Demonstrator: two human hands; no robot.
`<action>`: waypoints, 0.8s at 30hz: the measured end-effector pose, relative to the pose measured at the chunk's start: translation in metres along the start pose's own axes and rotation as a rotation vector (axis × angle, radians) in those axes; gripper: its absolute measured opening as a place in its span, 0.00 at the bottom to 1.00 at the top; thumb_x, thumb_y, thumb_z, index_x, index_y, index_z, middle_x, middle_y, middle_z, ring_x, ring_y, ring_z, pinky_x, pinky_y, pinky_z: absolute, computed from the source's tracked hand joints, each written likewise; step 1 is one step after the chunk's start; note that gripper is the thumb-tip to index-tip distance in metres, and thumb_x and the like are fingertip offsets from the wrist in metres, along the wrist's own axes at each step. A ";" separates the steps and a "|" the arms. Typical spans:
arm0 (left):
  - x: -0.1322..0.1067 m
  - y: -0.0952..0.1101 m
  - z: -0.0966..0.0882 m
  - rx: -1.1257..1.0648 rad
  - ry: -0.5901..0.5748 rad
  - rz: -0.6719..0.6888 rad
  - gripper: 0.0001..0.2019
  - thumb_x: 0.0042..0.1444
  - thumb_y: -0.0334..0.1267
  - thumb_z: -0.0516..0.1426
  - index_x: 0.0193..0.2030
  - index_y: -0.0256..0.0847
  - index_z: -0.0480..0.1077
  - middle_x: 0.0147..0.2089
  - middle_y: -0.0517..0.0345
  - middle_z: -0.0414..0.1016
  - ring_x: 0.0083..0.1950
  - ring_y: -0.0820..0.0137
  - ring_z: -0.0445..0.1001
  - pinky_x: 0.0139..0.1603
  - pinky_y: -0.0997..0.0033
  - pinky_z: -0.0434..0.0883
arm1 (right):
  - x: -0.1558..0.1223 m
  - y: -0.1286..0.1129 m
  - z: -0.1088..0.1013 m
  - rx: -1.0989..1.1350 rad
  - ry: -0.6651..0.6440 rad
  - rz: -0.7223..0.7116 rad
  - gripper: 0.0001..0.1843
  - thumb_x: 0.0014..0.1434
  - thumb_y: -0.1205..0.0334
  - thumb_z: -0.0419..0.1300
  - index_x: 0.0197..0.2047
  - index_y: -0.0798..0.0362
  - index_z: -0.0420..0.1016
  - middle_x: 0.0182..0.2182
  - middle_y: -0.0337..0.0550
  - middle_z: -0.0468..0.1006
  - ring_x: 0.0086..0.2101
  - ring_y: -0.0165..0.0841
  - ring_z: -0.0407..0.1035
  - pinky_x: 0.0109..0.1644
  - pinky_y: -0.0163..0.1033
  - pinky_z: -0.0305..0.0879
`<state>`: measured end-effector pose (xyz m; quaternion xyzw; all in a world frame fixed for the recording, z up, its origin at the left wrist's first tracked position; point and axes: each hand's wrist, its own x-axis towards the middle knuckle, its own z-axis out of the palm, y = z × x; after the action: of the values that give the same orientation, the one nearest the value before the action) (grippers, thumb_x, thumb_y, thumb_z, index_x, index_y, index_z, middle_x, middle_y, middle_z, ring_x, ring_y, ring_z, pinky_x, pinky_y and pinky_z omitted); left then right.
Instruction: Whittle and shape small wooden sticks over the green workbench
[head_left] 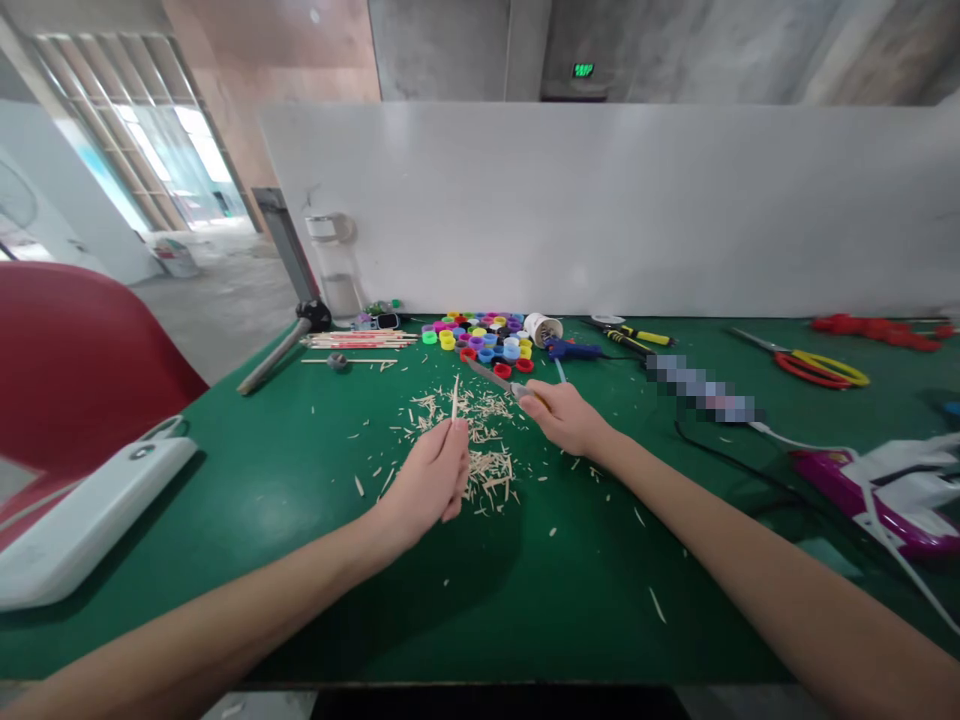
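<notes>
My left hand is closed around a thin wooden stick that points up from the fingers. My right hand grips a small knife whose blade points left toward the stick's tip. Both hands hover above a heap of pale wood shavings scattered on the green table.
At the back lie several coloured plastic rings, a bundle of wooden sticks, a blue glue gun, a yellow-handled tool, red-yellow scissors. A purple-white device with cables sits right, a white box left, and a red chair.
</notes>
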<state>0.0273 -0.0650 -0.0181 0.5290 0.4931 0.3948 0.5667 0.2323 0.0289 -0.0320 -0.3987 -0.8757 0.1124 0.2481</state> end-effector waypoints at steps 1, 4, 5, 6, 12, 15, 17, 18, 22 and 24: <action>0.001 -0.001 0.000 0.021 0.023 -0.008 0.18 0.65 0.52 0.41 0.27 0.45 0.50 0.19 0.70 0.47 0.15 0.78 0.46 0.11 0.77 0.52 | -0.001 -0.003 0.000 0.015 -0.015 -0.021 0.23 0.65 0.43 0.38 0.27 0.50 0.54 0.19 0.34 0.58 0.20 0.26 0.53 0.27 0.36 0.45; 0.002 -0.005 0.000 0.194 0.041 0.025 0.18 0.65 0.52 0.40 0.28 0.45 0.52 0.20 0.70 0.50 0.15 0.77 0.50 0.12 0.75 0.55 | -0.003 -0.012 0.003 -0.013 -0.090 -0.065 0.21 0.64 0.44 0.42 0.29 0.51 0.56 0.20 0.35 0.61 0.21 0.27 0.54 0.27 0.36 0.44; 0.001 -0.006 0.000 0.293 0.057 0.066 0.17 0.65 0.51 0.39 0.29 0.44 0.52 0.20 0.69 0.52 0.16 0.77 0.52 0.14 0.74 0.55 | -0.004 -0.014 0.004 -0.030 -0.103 -0.069 0.21 0.64 0.43 0.42 0.29 0.51 0.57 0.20 0.35 0.62 0.21 0.27 0.54 0.27 0.36 0.44; 0.001 -0.007 -0.001 0.403 0.075 0.116 0.17 0.65 0.50 0.39 0.29 0.44 0.53 0.21 0.68 0.53 0.17 0.77 0.53 0.16 0.74 0.55 | -0.004 -0.015 0.005 -0.043 -0.106 -0.068 0.21 0.64 0.43 0.42 0.28 0.51 0.56 0.20 0.35 0.62 0.21 0.26 0.53 0.27 0.36 0.43; 0.000 -0.008 -0.006 0.711 0.113 0.297 0.16 0.66 0.45 0.39 0.28 0.43 0.54 0.22 0.65 0.56 0.20 0.75 0.54 0.21 0.70 0.52 | -0.004 -0.015 0.007 -0.069 -0.084 -0.065 0.23 0.64 0.42 0.41 0.27 0.51 0.56 0.19 0.35 0.62 0.20 0.26 0.53 0.26 0.36 0.43; -0.001 -0.008 -0.006 0.670 0.103 0.302 0.17 0.66 0.45 0.39 0.27 0.43 0.53 0.21 0.65 0.55 0.20 0.75 0.53 0.21 0.71 0.52 | -0.004 -0.015 0.008 -0.116 -0.095 -0.044 0.23 0.64 0.42 0.41 0.28 0.51 0.58 0.20 0.36 0.64 0.21 0.27 0.54 0.27 0.36 0.43; -0.003 -0.009 -0.005 0.604 0.086 0.285 0.17 0.66 0.45 0.39 0.26 0.43 0.53 0.21 0.66 0.54 0.20 0.75 0.53 0.20 0.71 0.52 | -0.004 -0.016 0.008 -0.147 -0.103 -0.035 0.23 0.64 0.42 0.41 0.30 0.51 0.61 0.21 0.37 0.65 0.22 0.28 0.54 0.27 0.36 0.43; -0.003 -0.009 -0.005 0.557 0.071 0.271 0.17 0.66 0.46 0.39 0.26 0.44 0.53 0.20 0.67 0.53 0.19 0.76 0.53 0.20 0.72 0.51 | -0.004 -0.017 0.008 -0.158 -0.106 -0.034 0.23 0.64 0.43 0.41 0.30 0.51 0.62 0.21 0.37 0.66 0.22 0.28 0.55 0.27 0.36 0.43; -0.005 -0.008 -0.001 0.304 0.012 0.171 0.17 0.64 0.49 0.40 0.27 0.45 0.51 0.19 0.69 0.50 0.17 0.77 0.49 0.16 0.74 0.50 | -0.005 -0.018 0.009 -0.176 -0.101 -0.052 0.23 0.64 0.44 0.41 0.31 0.52 0.64 0.22 0.38 0.66 0.22 0.28 0.55 0.27 0.36 0.43; -0.010 -0.005 0.002 0.206 -0.037 0.107 0.18 0.65 0.50 0.38 0.26 0.45 0.49 0.19 0.70 0.48 0.16 0.77 0.46 0.14 0.75 0.50 | -0.004 -0.017 0.009 -0.161 -0.098 -0.061 0.23 0.64 0.42 0.42 0.31 0.52 0.63 0.22 0.37 0.66 0.22 0.28 0.55 0.27 0.36 0.44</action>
<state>0.0266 -0.0753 -0.0218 0.6171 0.4916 0.3618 0.4966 0.2191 0.0148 -0.0339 -0.3846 -0.9047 0.0533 0.1753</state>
